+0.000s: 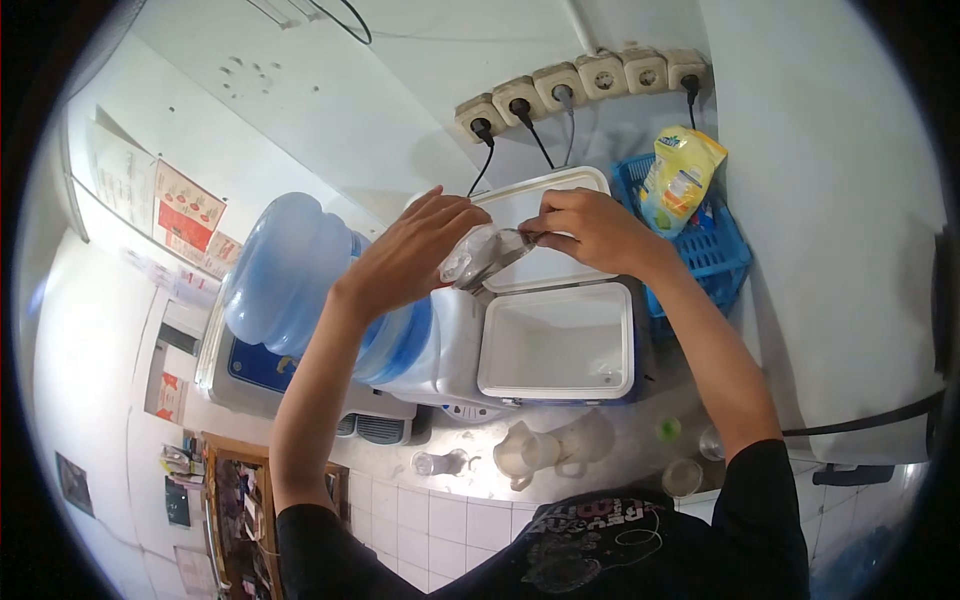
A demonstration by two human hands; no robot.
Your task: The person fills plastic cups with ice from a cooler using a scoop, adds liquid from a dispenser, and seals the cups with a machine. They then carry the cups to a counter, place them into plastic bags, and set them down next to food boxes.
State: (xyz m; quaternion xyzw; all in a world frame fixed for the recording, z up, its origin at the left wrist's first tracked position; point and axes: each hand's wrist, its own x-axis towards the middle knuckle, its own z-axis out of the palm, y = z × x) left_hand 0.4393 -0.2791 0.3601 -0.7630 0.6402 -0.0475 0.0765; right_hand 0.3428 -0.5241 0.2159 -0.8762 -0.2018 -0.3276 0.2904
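Observation:
A clear, crinkled plastic bag hangs between my hands above the back edge of an open cooler box. My left hand is closed around the bag's left side, with its fingertips partly hidden behind it. The thumb and fingers of my right hand pinch the bag's narrow right end. What the bag contains is hard to make out; its lower part looks shiny and grey. The cooler's white lid leans back behind the bag.
A large blue water bottle on a dispenser stands left of the cooler. On the right, a blue basket holds a yellow pouch. Wall sockets with plugged cords run behind. A pitcher and a glass stand in front.

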